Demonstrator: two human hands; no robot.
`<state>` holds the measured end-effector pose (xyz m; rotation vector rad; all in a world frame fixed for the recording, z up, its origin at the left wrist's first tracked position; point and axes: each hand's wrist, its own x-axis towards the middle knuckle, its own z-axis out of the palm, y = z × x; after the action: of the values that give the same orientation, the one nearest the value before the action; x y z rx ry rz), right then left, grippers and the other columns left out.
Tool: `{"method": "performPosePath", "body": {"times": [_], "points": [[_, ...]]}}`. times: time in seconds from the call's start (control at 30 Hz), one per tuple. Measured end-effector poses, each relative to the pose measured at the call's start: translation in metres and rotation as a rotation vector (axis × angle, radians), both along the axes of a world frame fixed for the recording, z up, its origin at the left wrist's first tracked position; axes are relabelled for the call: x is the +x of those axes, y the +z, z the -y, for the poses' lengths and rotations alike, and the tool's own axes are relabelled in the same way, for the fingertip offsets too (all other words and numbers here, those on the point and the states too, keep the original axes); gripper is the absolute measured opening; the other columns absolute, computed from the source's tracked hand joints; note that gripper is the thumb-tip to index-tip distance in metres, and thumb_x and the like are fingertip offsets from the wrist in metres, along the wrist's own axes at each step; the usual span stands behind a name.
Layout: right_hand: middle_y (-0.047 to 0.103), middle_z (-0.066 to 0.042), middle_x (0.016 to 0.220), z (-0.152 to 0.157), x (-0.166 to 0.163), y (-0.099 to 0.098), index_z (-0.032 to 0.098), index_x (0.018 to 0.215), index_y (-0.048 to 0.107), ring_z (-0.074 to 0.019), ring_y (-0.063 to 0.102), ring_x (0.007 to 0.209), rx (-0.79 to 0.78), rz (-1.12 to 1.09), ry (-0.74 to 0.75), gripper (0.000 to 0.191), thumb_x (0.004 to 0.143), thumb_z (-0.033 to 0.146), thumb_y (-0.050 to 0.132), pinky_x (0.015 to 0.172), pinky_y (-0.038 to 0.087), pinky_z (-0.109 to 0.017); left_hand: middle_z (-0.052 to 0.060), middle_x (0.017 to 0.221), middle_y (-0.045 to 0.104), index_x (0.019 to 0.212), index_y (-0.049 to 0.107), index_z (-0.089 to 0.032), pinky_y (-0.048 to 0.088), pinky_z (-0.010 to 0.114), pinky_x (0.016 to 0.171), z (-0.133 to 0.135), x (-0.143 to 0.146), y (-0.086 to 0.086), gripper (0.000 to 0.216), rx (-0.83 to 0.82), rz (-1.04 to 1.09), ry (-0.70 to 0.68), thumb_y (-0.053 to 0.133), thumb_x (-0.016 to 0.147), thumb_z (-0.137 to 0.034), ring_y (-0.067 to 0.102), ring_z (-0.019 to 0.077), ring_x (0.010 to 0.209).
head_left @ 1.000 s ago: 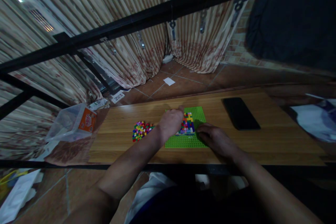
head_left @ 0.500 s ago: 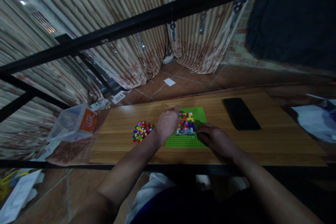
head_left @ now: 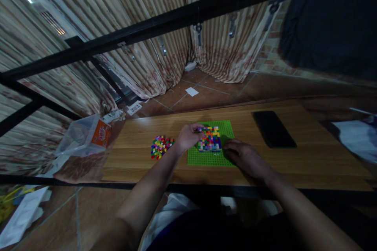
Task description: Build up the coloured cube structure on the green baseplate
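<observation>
A green studded baseplate [head_left: 206,160] lies on the wooden tabletop. On it stands a square block of small multicoloured toy bricks [head_left: 209,139]. My left hand [head_left: 188,136] reaches to the block's far left corner, its fingers closed in a pinch there; whatever they hold is too small to make out. At the baseplate's right edge rests my right hand [head_left: 244,157], fingers curled together beside the block; their tips are partly hidden. A heap of loose bricks [head_left: 161,147] lies left of the baseplate.
A black phone-like slab [head_left: 273,129] lies on the right part of the wooden table [head_left: 126,162]. Past the table's left end, a clear plastic box [head_left: 79,137] with an orange label sits lower down. A black metal bar [head_left: 153,27] crosses above the far side, before striped curtains.
My left hand has drawn slightly back and left from the far edge of the brick block, its fingers now lower at the corner. My right hand stays by the baseplate. The view shifted slightly.
</observation>
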<state>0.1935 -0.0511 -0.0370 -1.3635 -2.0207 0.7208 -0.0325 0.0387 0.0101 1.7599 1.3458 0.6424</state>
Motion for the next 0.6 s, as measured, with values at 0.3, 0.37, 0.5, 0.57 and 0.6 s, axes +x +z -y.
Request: {"method": "performPosePath", "body": {"times": [0.3,0.37,0.5,0.57,0.6], "points": [[0.069,-0.006,0.101,-0.001,0.001,-0.005,0.023,0.096,0.071,-0.0199,0.065,0.092,0.019,-0.036,-0.037,0.023,0.089,0.026,0.049,0.085,0.052,-0.036,0.002,0.094,0.075,0.104,0.071,-0.019,0.056,0.028,0.08,0.005,0.003,0.001,0.03,0.035,-0.027,0.011,0.068,0.074,-0.014,0.069,0.0156,0.085],[0.068,-0.007,0.101,0.001,0.0,-0.004,0.023,0.096,0.07,-0.0198,0.065,0.093,0.032,-0.035,-0.041,0.023,0.09,0.027,0.048,0.086,0.052,-0.036,0.004,0.105,0.074,0.112,0.068,-0.02,0.055,0.033,0.088,0.009,0.001,0.003,0.038,0.08,-0.027,0.008,0.07,0.075,-0.017,0.069,0.0178,0.094],[0.067,-0.008,0.106,0.008,-0.004,-0.003,0.022,0.097,0.069,-0.0201,0.065,0.099,0.041,-0.009,-0.065,0.022,0.089,0.027,0.049,0.09,0.052,-0.037,0.009,0.127,0.065,0.127,0.059,-0.019,0.05,0.036,0.099,0.018,-0.015,0.009,0.055,0.147,0.062,0.02,0.071,0.074,-0.017,0.064,0.0199,0.113],[0.066,-0.008,0.107,0.01,-0.007,-0.004,0.022,0.097,0.069,-0.0208,0.064,0.1,0.051,0.003,-0.101,0.022,0.089,0.028,0.049,0.092,0.051,-0.039,0.009,0.129,0.064,0.126,0.059,-0.019,0.049,0.036,0.101,0.022,-0.033,0.011,0.051,0.17,0.088,0.051,0.066,0.076,-0.015,0.062,0.0193,0.115],[0.066,-0.008,0.108,0.011,-0.008,-0.005,0.022,0.097,0.069,-0.0212,0.064,0.1,0.059,0.003,-0.124,0.022,0.089,0.029,0.049,0.092,0.051,-0.04,0.009,0.129,0.064,0.125,0.059,-0.018,0.049,0.036,0.1,0.025,-0.046,0.012,0.048,0.177,0.094,0.07,0.064,0.078,-0.015,0.063,0.019,0.115]]}}
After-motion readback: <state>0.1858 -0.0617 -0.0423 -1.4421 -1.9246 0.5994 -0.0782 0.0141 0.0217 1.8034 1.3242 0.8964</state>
